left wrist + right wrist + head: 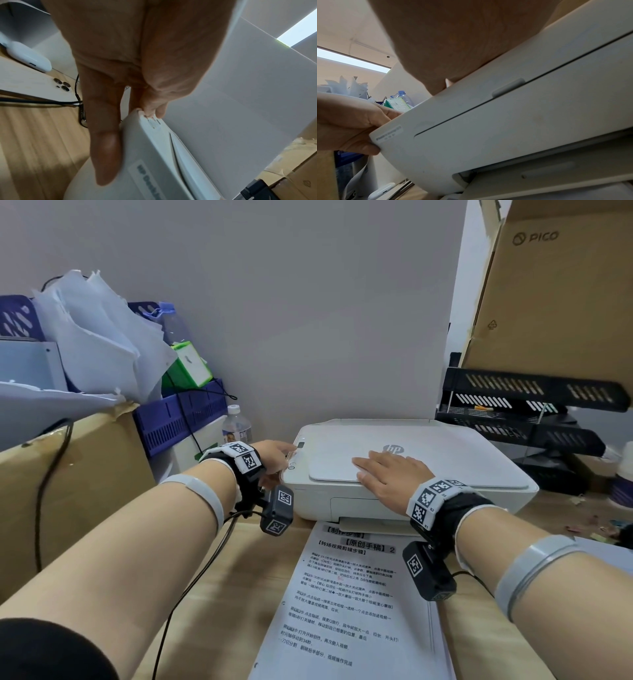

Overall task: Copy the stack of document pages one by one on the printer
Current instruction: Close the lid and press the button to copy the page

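A white HP printer (428, 470) sits at the back of the wooden desk with its lid down. My right hand (380, 470) lies flat on the lid, fingers straight; the right wrist view shows only its palm (453, 51) on the printer (513, 121). My left hand (279, 455) is at the printer's left edge. Its fingertips (151, 113) press the button panel and the thumb lies along the side of the printer (154, 162). A stack of printed pages (346, 594) lies on the desk in front of the printer, text side up.
A cardboard box (75, 491), loose papers (96, 337), a blue basket (181, 419) and a water bottle (236, 424) crowd the left. Black letter trays (520, 412) and a PICO carton (555, 302) stand at the right. A phone (34, 86) and earbud case (29, 59) lie left of the printer.
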